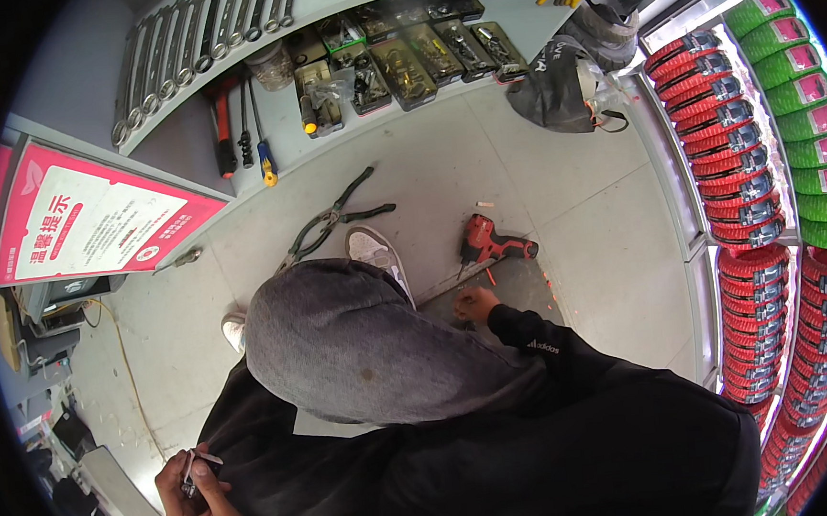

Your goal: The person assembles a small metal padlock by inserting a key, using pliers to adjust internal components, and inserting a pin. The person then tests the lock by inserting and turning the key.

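Observation:
My left hand [206, 507] is at the lower left, beside my black-clad leg. Its fingers are closed round a small dark object with pale strips [200, 462], whose kind I cannot make out. Down by the floor, my right hand [475, 303] has its fingers curled in; what they hold, if anything, is hidden. Just beyond it lies a red and black cordless power driver [489, 242], apart from the hand. A small red stick [492, 277] lies between them. Large pliers [327, 221] with dark handles lie open on the floor, beyond my knee and shoe [375, 253].
Wrenches [193, 53] line the upper left shelf. Below stand parts boxes [405, 72], a blue-yellow screwdriver [268, 165] and a red-handled tool [223, 127]. A dark bag [555, 90] sits at the back. Racks of red coils [722, 141] and green coils [805, 96] fill the right side.

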Tool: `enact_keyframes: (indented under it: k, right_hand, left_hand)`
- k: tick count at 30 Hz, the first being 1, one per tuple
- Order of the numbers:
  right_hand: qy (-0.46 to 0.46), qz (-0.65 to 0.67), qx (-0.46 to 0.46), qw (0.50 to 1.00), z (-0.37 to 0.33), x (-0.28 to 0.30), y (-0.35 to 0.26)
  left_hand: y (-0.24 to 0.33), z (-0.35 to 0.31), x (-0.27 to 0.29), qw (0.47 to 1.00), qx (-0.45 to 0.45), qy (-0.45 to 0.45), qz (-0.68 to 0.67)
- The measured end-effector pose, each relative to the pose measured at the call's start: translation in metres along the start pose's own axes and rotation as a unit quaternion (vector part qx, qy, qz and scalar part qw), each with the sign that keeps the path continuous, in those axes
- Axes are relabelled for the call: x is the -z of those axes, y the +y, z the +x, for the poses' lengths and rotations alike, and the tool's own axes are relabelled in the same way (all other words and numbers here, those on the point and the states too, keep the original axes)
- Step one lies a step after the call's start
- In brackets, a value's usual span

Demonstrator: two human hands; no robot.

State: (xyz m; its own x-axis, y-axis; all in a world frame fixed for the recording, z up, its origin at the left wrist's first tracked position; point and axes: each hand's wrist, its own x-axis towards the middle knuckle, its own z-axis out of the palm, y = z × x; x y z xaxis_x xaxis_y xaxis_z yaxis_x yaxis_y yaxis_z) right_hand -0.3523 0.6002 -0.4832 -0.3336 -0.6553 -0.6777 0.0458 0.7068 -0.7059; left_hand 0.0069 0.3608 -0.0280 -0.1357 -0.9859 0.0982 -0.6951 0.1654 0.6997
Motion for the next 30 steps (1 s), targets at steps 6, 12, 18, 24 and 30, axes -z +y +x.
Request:
enact_keyframes:
  k: [6, 12, 18, 24, 30]
  right_hand:
    - [-0.007, 0.029, -0.003, 1.000, 0.001, 0.001, 0.003]
    - [0.003, -0.018, -0.014, 1.000, 0.005, -0.006, -0.005]
    - [-0.027, -0.011, 0.155, 0.987, 0.121, -0.025, -0.124]
    - [0.352, -0.156, 0.357, 0.851, 0.261, -0.017, -0.338]
    - [0.282, -0.378, 0.173, 0.864, 0.299, -0.049, -0.433]
  left_hand:
    - [0.008, 0.005, -0.007, 1.000, -0.014, -0.011, -0.017]
    - [0.004, 0.007, -0.007, 1.000, -0.013, -0.014, -0.021]
    - [0.005, 0.002, 0.000, 1.000, 0.004, -0.009, -0.018]
    - [0.008, 0.015, -0.011, 0.999, 0.026, -0.025, -0.026]
    - [0.010, 0.014, -0.012, 0.998, 0.059, -0.005, -0.008]
